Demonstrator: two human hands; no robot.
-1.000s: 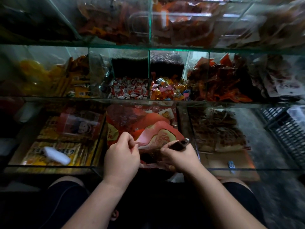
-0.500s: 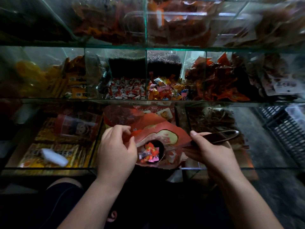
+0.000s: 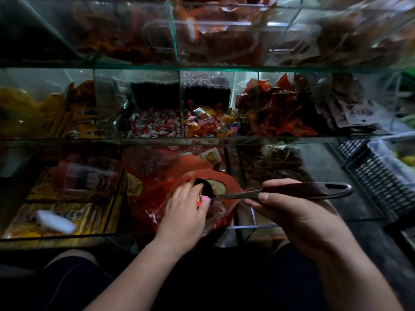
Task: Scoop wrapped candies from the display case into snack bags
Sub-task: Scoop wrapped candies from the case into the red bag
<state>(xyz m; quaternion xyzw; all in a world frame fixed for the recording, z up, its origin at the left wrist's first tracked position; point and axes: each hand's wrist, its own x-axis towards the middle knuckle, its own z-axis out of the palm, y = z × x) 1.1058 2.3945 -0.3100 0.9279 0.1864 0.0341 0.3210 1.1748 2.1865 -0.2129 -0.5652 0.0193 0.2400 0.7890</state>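
Note:
A red snack bag [image 3: 143,198] stands open in front of the lowest glass compartment. My left hand [image 3: 184,212] lies over its near rim, fingers curled into the mouth, thumb beside a pink wrapped candy [image 3: 204,199]. My right hand [image 3: 292,212] grips the dark handle of a metal scoop [image 3: 310,190], held level, its bowl inside the bag's mouth under my left fingers. Two bins of wrapped candies sit on the middle shelf: red-and-white ones [image 3: 155,125] and mixed colours [image 3: 208,124].
The glass display case [image 3: 202,68] has three shelves split by glass dividers. Red snack packets [image 3: 274,111] fill the bin to the right, yellow packets [image 3: 56,108] the left. Boxed snacks [image 3: 60,198] lie lower left. A dark plastic crate [image 3: 377,176] stands at the right.
My left hand has slid right from the bag's left rim to its mouth, covering the candies. My right hand has drawn back to the right, holding the scoop level with its handle out.

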